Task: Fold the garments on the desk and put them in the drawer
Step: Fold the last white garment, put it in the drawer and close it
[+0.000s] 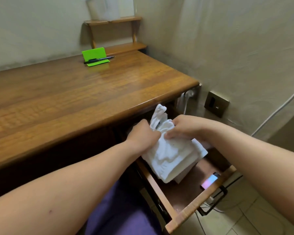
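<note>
Over open drawer: 2 hands grip 1 white garment.

- We are seeing a green card holder standing at the far edge, with a black pen lying across its front.
- We are seeing a small wooden shelf standing in the corner.
- We are seeing a dark wall socket sitting low on the right wall.
</note>
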`<state>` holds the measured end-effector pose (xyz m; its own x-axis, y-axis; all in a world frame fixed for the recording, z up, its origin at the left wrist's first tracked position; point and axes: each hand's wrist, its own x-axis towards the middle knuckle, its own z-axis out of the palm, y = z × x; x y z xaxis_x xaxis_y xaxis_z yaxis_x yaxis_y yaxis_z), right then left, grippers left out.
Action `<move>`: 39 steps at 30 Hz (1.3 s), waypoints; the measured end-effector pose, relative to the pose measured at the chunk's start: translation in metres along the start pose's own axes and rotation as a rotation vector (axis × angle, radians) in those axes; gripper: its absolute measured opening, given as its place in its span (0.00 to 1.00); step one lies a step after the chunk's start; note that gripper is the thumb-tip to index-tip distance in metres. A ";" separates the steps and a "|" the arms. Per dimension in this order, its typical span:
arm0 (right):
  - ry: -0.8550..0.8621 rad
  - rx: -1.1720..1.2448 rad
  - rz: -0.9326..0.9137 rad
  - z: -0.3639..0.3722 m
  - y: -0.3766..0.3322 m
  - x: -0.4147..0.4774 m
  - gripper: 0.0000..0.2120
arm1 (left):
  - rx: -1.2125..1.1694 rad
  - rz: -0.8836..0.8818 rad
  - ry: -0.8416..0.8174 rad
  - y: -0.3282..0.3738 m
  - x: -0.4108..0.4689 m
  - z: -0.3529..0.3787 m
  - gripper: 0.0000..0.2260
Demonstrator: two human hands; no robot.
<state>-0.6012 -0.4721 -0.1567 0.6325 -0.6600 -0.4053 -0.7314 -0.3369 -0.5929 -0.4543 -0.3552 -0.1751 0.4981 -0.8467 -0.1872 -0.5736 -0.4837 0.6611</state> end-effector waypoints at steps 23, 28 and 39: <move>0.512 -0.659 -0.224 0.041 0.055 0.034 0.18 | 0.597 0.291 -0.382 -0.011 0.035 0.069 0.47; 0.236 -0.727 -0.118 0.051 0.061 0.034 0.21 | 0.589 0.243 -0.422 -0.015 0.045 0.079 0.51; 0.182 -0.702 -0.079 0.064 0.067 0.033 0.26 | 0.586 0.178 -0.402 -0.023 0.027 0.086 0.49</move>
<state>-0.6129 -0.4739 -0.2543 0.6827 -0.6965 -0.2209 -0.7149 -0.6992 -0.0052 -0.4839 -0.3863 -0.2582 0.1521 -0.8852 -0.4397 -0.9335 -0.2748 0.2302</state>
